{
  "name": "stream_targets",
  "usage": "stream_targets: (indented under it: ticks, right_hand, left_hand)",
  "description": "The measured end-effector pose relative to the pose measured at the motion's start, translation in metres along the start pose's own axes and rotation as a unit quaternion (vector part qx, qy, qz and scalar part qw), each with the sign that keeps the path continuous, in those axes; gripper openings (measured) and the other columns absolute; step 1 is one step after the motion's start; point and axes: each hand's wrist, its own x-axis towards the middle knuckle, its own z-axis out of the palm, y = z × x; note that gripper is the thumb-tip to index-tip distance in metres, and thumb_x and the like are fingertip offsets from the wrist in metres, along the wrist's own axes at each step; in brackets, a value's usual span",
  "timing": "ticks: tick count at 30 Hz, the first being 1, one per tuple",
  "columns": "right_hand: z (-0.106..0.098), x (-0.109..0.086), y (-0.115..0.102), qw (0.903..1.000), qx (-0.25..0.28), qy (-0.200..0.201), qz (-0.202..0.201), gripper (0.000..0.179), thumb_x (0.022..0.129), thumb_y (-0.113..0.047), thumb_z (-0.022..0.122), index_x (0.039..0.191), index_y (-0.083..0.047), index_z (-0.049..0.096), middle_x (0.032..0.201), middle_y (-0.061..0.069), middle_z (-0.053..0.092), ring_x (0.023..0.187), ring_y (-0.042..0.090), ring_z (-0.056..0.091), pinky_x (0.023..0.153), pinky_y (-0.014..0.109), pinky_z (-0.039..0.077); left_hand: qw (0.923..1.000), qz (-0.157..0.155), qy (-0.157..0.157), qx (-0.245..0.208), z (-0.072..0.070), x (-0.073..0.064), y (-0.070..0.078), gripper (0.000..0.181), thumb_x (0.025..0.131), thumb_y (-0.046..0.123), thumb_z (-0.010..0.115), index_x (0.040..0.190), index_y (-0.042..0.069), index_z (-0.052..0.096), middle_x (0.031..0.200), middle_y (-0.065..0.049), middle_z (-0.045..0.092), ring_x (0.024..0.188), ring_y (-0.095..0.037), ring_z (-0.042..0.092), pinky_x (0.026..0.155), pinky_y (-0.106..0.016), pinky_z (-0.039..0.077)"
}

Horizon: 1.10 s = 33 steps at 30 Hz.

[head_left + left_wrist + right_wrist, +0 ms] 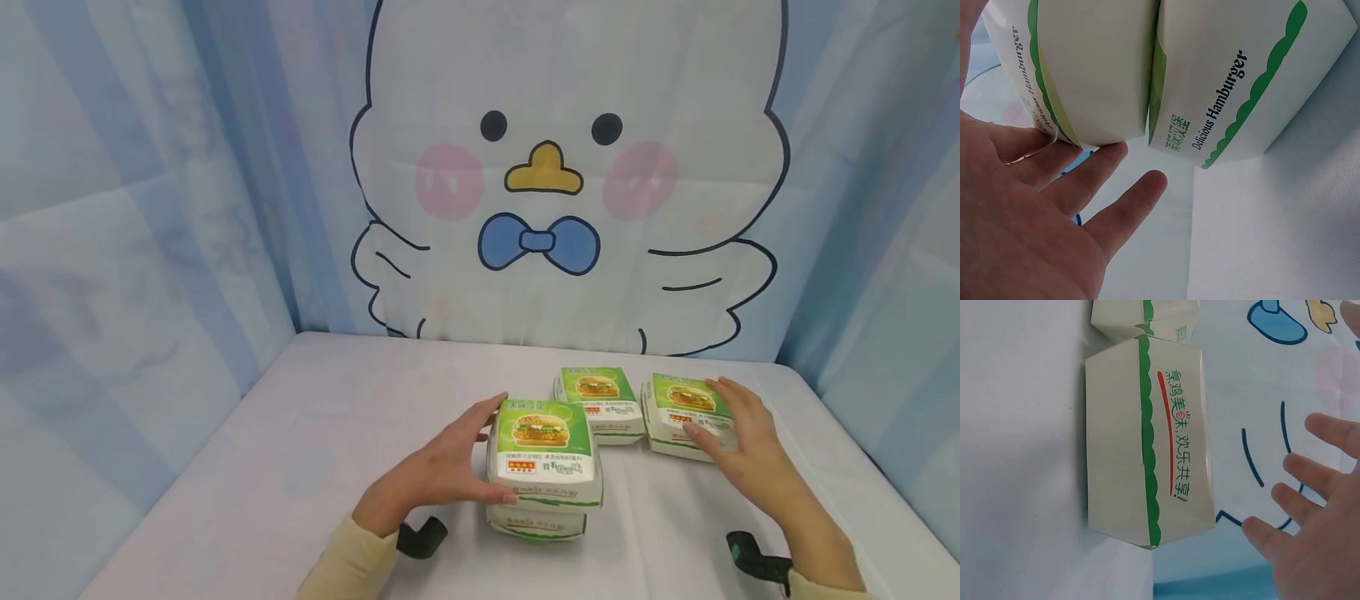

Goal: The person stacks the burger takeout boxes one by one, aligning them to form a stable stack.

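Note:
Two white-and-green hamburger boxes are stacked near the table's front, seen in the head view. My left hand (438, 471) holds the upper hamburger box (543, 467) from its left side, thumb at the front edge and fingers toward the back. Beneath it sits the lower hamburger box (536, 523), slightly offset; in the left wrist view the little finger stands off from it. At the right, my right hand (753, 450) hovers over the right-hand hamburger box (667, 417), fingers spread. The right wrist view shows those fingers (1310, 478) apart from the box's side (1119, 444).
Another hamburger box (607, 392) stands behind the stack, just left of the right-hand one. A pale cloth covers the table (315, 417). Behind it hangs a curtain (547, 317) with a cartoon bird, and blue-white curtains flank both sides.

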Motion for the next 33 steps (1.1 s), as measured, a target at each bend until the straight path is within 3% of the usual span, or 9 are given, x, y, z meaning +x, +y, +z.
stream_targets:
  ticks: [4,9,15,22,28,33]
  right_hand:
    - [0.002,0.001,0.010,0.9997,-0.006,-0.012,0.020,0.077,0.097,-0.037,0.060,0.153,0.002,0.024,0.157,0.033,0.015,0.141,0.058,0.012,0.104,0.083,0.015]
    - [0.008,0.003,0.020,0.9968,-0.046,-0.058,0.030,0.081,0.096,-0.043,0.060,0.150,0.007,0.026,0.156,0.034,0.017,0.142,0.059,0.009,0.105,0.081,0.014]
    - [0.013,0.002,0.023,0.9938,-0.077,-0.078,0.014,0.082,0.092,-0.040,0.066,0.150,0.005,0.029,0.152,0.034,0.024,0.135,0.062,0.017,0.103,0.079,0.019]
    - [0.012,-0.001,0.019,0.9882,-0.120,-0.089,0.032,0.082,0.090,-0.040,0.069,0.151,0.000,0.030,0.146,0.036,0.022,0.129,0.063,0.018,0.098,0.079,0.022]
    - [0.004,-0.004,0.010,0.9843,-0.131,-0.105,0.053,0.079,0.087,-0.034,0.073,0.144,0.006,0.036,0.139,0.038,0.023,0.124,0.063,0.021,0.096,0.078,0.024]
    - [-0.005,-0.005,0.005,0.9796,-0.130,-0.135,0.072,0.084,0.086,-0.042,0.073,0.142,0.008,0.037,0.136,0.040,0.023,0.121,0.063,0.022,0.093,0.078,0.028]
  left_hand:
    - [1.0000,-0.001,0.001,0.002,-0.001,0.000,0.001,0.116,0.070,0.050,0.086,0.159,0.027,0.014,0.160,0.006,0.029,0.141,-0.015,0.040,0.115,-0.041,0.042]
    - [1.0000,-0.005,0.001,0.002,-0.001,0.000,0.002,0.117,0.070,0.049,0.086,0.159,0.026,0.014,0.160,0.006,0.029,0.141,-0.015,0.040,0.114,-0.042,0.042]
    - [1.0000,-0.007,0.000,0.001,0.000,0.000,0.001,0.117,0.070,0.050,0.086,0.159,0.027,0.013,0.161,0.006,0.028,0.141,-0.015,0.040,0.114,-0.041,0.042]
    - [0.9999,-0.012,0.000,0.000,0.001,0.001,0.000,0.117,0.071,0.051,0.085,0.159,0.027,0.013,0.161,0.006,0.028,0.139,-0.016,0.042,0.113,-0.041,0.043]
    - [0.9999,-0.013,0.000,-0.002,0.001,0.001,0.001,0.117,0.071,0.051,0.085,0.159,0.027,0.013,0.161,0.006,0.028,0.140,-0.016,0.040,0.114,-0.041,0.043]
    - [0.9998,-0.019,-0.002,-0.005,0.001,0.000,0.001,0.117,0.071,0.051,0.085,0.159,0.028,0.012,0.161,0.005,0.028,0.140,-0.018,0.041,0.114,-0.043,0.042]
